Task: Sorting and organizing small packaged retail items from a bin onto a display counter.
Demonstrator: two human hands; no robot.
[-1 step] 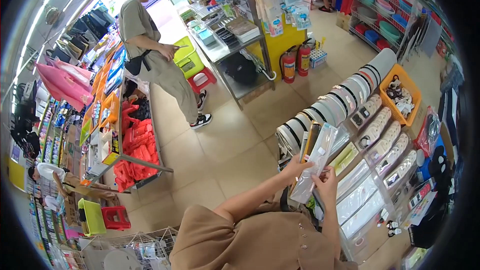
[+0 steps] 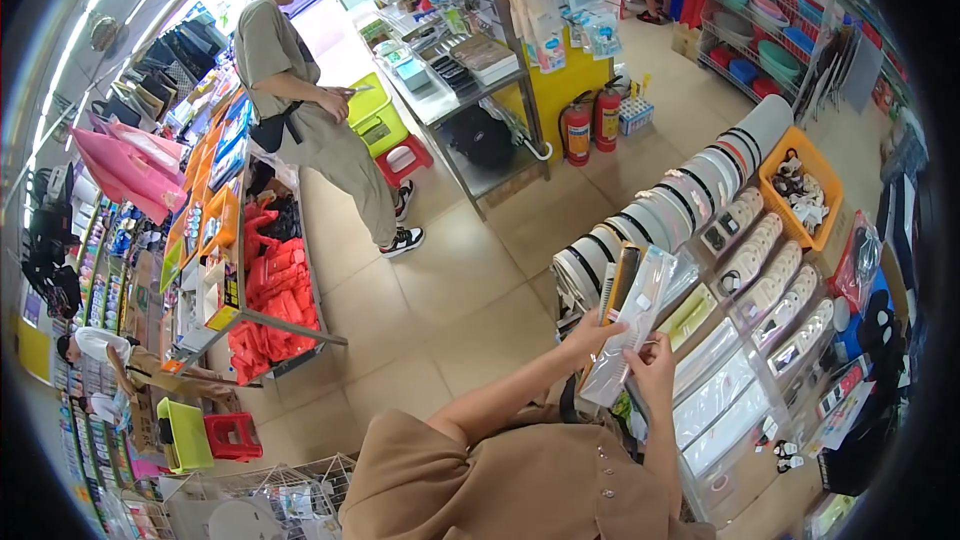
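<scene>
My left hand (image 2: 590,338) is closed around a small bundle of long, flat packs, which look like combs in clear sleeves. One clear plastic pack (image 2: 648,290) with a pale item inside lies on top. Behind it stick up a dark and amber strip (image 2: 625,275) and a narrow pale toothed piece (image 2: 607,292). The fingers of my right hand (image 2: 654,362) pinch the right edge of the clear pack, lower down. Both hands are just in front of my body, at the left edge of the display counter.
Headbands (image 2: 650,222) line a long roll along the counter, beside trays of hair accessories (image 2: 765,260) and an orange basket (image 2: 808,230). Fire extinguishers (image 2: 577,130) stand by a metal shelf (image 2: 480,90). Another person (image 2: 290,90) stands left of the aisle, near red bags (image 2: 280,280).
My hands and the packs stay almost still. The standing person at the left has shifted very slightly, and a flat object shows more plainly in that person's hand.
</scene>
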